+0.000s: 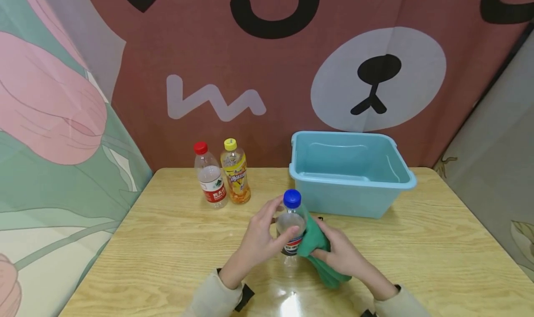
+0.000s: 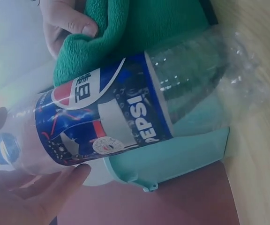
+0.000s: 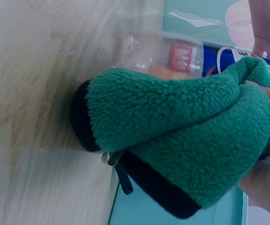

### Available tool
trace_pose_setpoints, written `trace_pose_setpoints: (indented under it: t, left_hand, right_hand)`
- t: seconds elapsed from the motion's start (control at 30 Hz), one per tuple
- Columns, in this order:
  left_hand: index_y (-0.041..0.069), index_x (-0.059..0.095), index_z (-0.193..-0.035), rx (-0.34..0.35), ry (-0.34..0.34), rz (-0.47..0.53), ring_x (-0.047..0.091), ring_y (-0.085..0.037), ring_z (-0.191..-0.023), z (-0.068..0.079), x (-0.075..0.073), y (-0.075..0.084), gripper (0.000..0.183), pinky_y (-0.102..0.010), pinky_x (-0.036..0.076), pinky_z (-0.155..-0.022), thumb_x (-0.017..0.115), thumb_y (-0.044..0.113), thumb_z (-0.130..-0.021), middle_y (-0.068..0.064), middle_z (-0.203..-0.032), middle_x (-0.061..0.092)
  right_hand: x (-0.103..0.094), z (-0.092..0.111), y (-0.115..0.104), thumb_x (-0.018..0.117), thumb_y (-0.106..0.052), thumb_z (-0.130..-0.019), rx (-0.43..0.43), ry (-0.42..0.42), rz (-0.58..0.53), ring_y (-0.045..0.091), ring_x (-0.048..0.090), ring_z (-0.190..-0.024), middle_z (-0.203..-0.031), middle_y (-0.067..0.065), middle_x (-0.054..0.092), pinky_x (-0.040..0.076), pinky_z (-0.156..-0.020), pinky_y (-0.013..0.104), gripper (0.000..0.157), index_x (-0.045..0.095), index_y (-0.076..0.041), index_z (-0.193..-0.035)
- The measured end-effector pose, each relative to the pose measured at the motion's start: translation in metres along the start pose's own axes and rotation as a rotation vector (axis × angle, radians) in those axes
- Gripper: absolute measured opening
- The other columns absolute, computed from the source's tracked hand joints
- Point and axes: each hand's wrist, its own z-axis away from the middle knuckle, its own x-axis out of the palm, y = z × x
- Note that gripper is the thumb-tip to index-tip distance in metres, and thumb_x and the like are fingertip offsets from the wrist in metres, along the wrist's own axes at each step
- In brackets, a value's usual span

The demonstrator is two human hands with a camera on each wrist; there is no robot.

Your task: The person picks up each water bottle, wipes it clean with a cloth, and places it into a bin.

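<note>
A clear plastic Pepsi bottle (image 1: 290, 233) with a blue cap stands upright at the front middle of the table. My left hand (image 1: 260, 238) grips its upper part, fingers behind and thumb across the front. In the left wrist view the blue Pepsi label (image 2: 102, 110) shows plainly, and the bottle looks empty. A folded green towel (image 1: 319, 247) with a dark edge hangs from my right hand (image 1: 340, 252), which holds it bunched against the bottle's right side. The right wrist view shows the towel (image 3: 186, 117) covering part of the bottle's label.
Behind the bottle stands a light blue plastic bin (image 1: 342, 199), its inside visible. Back left are a red-capped bottle (image 1: 212, 185) and a yellow-capped bottle (image 1: 236, 175), side by side. A printed curtain (image 1: 208, 53) hangs behind the wooden table (image 1: 167, 252).
</note>
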Motion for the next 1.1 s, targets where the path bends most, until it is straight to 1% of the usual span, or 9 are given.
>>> trace_pose_setpoints:
  t: [0.13,0.23,0.37,0.47,0.57,0.7,0.87,0.93,1.1]
  left_hand:
    - [0.002,0.046,-0.128,-0.028,0.017,0.007,0.054,-0.023,-0.098,0.000,-0.001,0.002,0.057,-0.022,0.053,-0.068,0.068,0.028,-0.081,-0.011,-0.116,0.052]
    - [0.003,0.048,-0.126,-0.035,0.016,0.005,0.053,-0.024,-0.094,0.000,-0.002,0.002,0.056,-0.021,0.052,-0.066,0.069,0.026,-0.079,-0.009,-0.111,0.051]
    - [0.002,0.046,-0.128,-0.050,-0.007,0.008,0.053,-0.025,-0.093,0.000,-0.004,0.001,0.058,-0.023,0.053,-0.065,0.069,0.026,-0.080,-0.009,-0.109,0.050]
    - [0.002,0.043,-0.130,-0.072,-0.026,0.007,0.052,-0.022,-0.096,-0.001,-0.006,0.002,0.061,-0.025,0.054,-0.066,0.069,0.025,-0.080,-0.010,-0.109,0.051]
    - [0.001,0.041,-0.129,-0.095,-0.035,0.020,0.052,-0.020,-0.098,-0.001,-0.008,0.002,0.061,-0.027,0.054,-0.066,0.069,0.024,-0.081,-0.010,-0.110,0.053]
    - [0.001,0.043,-0.125,-0.121,-0.036,0.055,0.054,-0.021,-0.099,-0.002,-0.010,0.003,0.055,-0.031,0.055,-0.067,0.070,0.020,-0.081,-0.009,-0.113,0.054]
    - [0.003,0.044,-0.125,-0.152,-0.073,0.081,0.055,-0.022,-0.103,-0.004,-0.014,0.003,0.053,-0.027,0.054,-0.071,0.069,0.018,-0.081,-0.009,-0.118,0.053]
    - [0.003,0.044,-0.126,-0.152,-0.094,0.094,0.055,-0.023,-0.104,-0.004,-0.015,0.003,0.052,-0.026,0.053,-0.073,0.068,0.017,-0.082,-0.009,-0.120,0.053]
    - [0.004,0.044,-0.128,-0.143,-0.132,0.127,0.054,-0.024,-0.104,-0.005,-0.018,0.001,0.051,-0.031,0.053,-0.075,0.067,0.017,-0.083,-0.010,-0.121,0.052]
  right_hand:
    - [-0.005,0.004,-0.001,0.071,0.003,-0.071,0.007,-0.001,0.015,0.021,0.056,-0.095,-0.115,0.011,0.059,0.048,-0.078,0.033,0.074,0.037,-0.002,-0.137]
    - [-0.009,0.008,-0.004,0.072,0.002,-0.071,0.026,0.006,0.032,0.024,0.055,-0.100,-0.119,0.013,0.057,0.047,-0.082,0.037,0.073,0.039,-0.001,-0.136]
    - [-0.015,0.011,-0.010,0.072,0.003,-0.071,0.056,0.050,0.036,0.029,0.054,-0.104,-0.121,0.017,0.055,0.046,-0.084,0.044,0.072,0.039,0.000,-0.135]
    - [-0.020,0.011,-0.016,0.072,0.006,-0.070,0.061,0.094,0.029,0.030,0.054,-0.102,-0.119,0.019,0.055,0.047,-0.082,0.044,0.074,0.038,0.000,-0.135]
    - [-0.024,0.010,-0.021,0.071,0.009,-0.068,0.047,0.125,0.015,0.028,0.055,-0.101,-0.118,0.018,0.056,0.048,-0.079,0.041,0.077,0.037,-0.003,-0.136]
    - [-0.029,0.008,-0.027,0.070,0.011,-0.068,0.005,0.147,0.008,0.026,0.055,-0.100,-0.120,0.017,0.055,0.049,-0.078,0.038,0.080,0.035,-0.005,-0.138]
    - [-0.033,0.006,-0.033,0.070,0.011,-0.069,-0.022,0.170,0.011,0.025,0.054,-0.101,-0.122,0.017,0.054,0.048,-0.077,0.037,0.084,0.032,-0.010,-0.141]
    - [-0.034,0.005,-0.035,0.071,0.010,-0.069,-0.028,0.183,0.018,0.025,0.054,-0.100,-0.122,0.017,0.054,0.048,-0.075,0.036,0.086,0.030,-0.012,-0.142]
    - [-0.035,0.001,-0.039,0.072,0.008,-0.069,-0.076,0.218,0.038,0.021,0.055,-0.095,-0.119,0.015,0.056,0.048,-0.071,0.033,0.087,0.031,-0.013,-0.142]
